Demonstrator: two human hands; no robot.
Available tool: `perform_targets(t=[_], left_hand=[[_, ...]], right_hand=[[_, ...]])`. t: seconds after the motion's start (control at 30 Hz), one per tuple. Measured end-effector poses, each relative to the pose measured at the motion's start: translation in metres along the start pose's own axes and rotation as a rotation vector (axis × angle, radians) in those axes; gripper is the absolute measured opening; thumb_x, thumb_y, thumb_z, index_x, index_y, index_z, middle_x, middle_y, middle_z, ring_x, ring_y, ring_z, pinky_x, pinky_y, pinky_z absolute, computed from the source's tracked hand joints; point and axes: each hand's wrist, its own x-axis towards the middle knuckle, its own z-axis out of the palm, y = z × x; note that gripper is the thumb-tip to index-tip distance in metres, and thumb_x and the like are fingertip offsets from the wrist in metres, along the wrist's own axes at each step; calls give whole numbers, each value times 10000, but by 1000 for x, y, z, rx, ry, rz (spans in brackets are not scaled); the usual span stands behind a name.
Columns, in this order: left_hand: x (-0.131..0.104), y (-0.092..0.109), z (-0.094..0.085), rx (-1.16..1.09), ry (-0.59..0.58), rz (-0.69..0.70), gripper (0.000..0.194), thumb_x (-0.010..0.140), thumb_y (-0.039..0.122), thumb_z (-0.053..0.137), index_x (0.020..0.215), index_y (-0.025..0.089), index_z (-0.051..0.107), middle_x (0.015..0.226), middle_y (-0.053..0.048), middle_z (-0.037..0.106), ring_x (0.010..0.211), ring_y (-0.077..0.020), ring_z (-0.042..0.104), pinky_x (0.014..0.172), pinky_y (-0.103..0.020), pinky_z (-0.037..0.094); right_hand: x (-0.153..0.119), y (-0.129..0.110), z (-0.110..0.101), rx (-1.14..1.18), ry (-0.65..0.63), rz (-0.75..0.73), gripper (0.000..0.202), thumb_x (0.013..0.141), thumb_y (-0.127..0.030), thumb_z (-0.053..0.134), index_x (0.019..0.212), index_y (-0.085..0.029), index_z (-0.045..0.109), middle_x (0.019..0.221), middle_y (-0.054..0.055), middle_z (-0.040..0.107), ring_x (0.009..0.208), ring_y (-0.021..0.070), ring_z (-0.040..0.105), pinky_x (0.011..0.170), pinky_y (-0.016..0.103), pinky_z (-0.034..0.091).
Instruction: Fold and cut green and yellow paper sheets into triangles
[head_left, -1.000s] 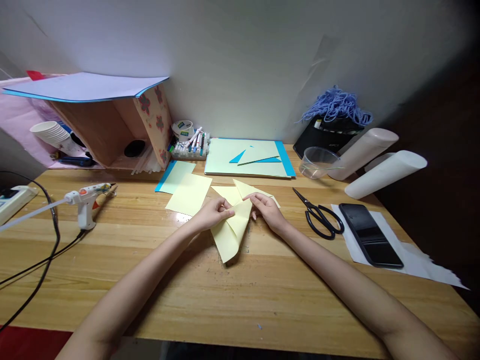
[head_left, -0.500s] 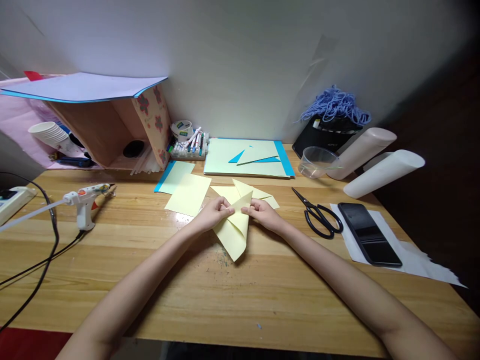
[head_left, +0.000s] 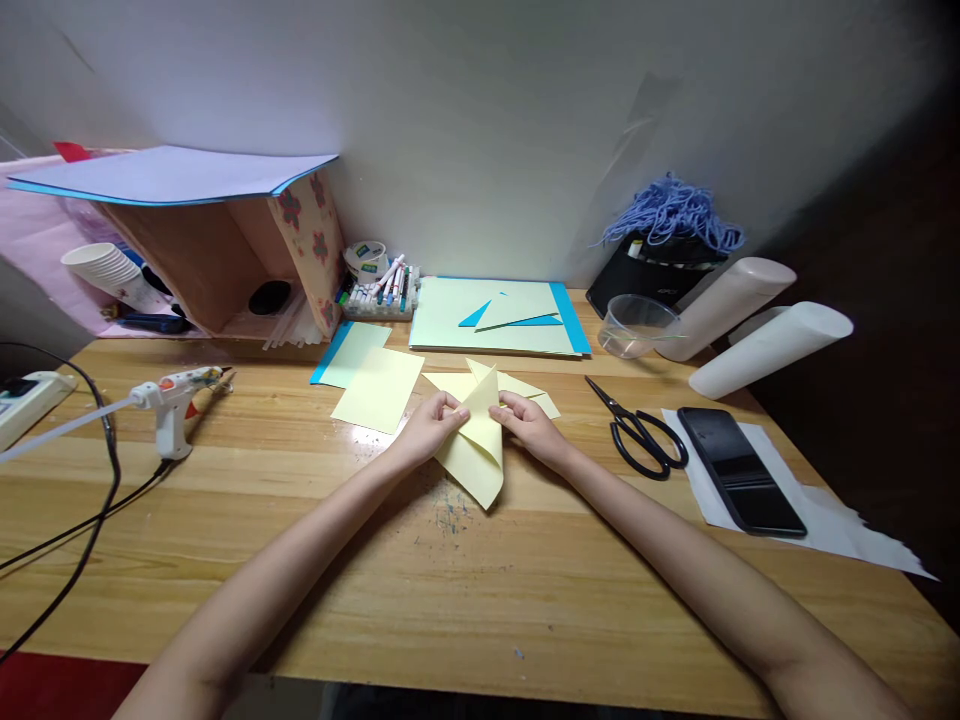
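Observation:
A pale yellow sheet of paper point(head_left: 478, 462), curled over on itself into a cone-like shape, is held above the middle of the wooden table. My left hand point(head_left: 435, 425) pinches its left edge between thumb and fingers. On the other side my right hand point(head_left: 525, 422) grips the right edge the same way. The fingers behind the sheet are partly hidden. Just beyond my hands lie cut yellow paper pieces point(head_left: 529, 388). A flat yellow rectangle of paper point(head_left: 380, 388) rests to the left, overlapping a blue-edged sheet point(head_left: 349, 352).
Black scissors point(head_left: 637, 430) and a phone point(head_left: 739, 470) on white paper lie to the right. A glue gun point(head_left: 174, 405) stands at left with its cable. At the back are a paper stack point(head_left: 442, 340), markers point(head_left: 386, 285), a plastic cup point(head_left: 634, 330) and white rolls point(head_left: 772, 350).
The curled sheet has turned slightly, its lower tip moving right and a little up. Both hands keep their pinch, with the right hand slightly farther right.

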Motion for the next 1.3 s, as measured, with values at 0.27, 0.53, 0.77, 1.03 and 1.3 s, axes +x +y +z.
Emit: perform_targets(t=[0.27,0.53,0.77,1.03,1.3], left_hand=[[2,-2,-3,-28,-9,36,339,708,481,592,767,177,452,636,23,550,555,-130,537,498,-214,383],[-1,0,-2,183,15,132,360,747,492,527,733,135,566,685,-22,579,625,-162,534,496,-222,362],[1,-6,0,178,168,205,341,761,475,512,637,160,472,605,18,492,572,-124,467,479,-205,319],[3,-7,-2,151,226,216,336,770,451,517,608,166,441,572,43,437,543,-99,420,477,-192,292],[9,-14,-6,63,239,166,344,759,493,519,662,166,479,579,46,465,528,-100,437,476,-190,319]], right_hand=[[-2,-1,-1,-9,-32,86,257,750,-382,596,895,-175,550,669,-13,604,601,129,558,565,229,417],[-5,-4,2,-26,-116,85,366,746,-377,607,1041,-191,495,607,-38,572,614,140,554,584,237,416],[-5,-2,1,-122,-94,67,230,749,-377,599,759,-149,566,596,-39,489,525,81,416,475,200,306],[-3,-3,-2,-107,-148,103,275,683,-339,655,857,-129,621,701,5,598,590,106,507,525,212,378],[-1,1,-2,-163,-40,106,232,681,-374,642,690,-154,571,557,-39,508,515,92,474,504,217,384]])
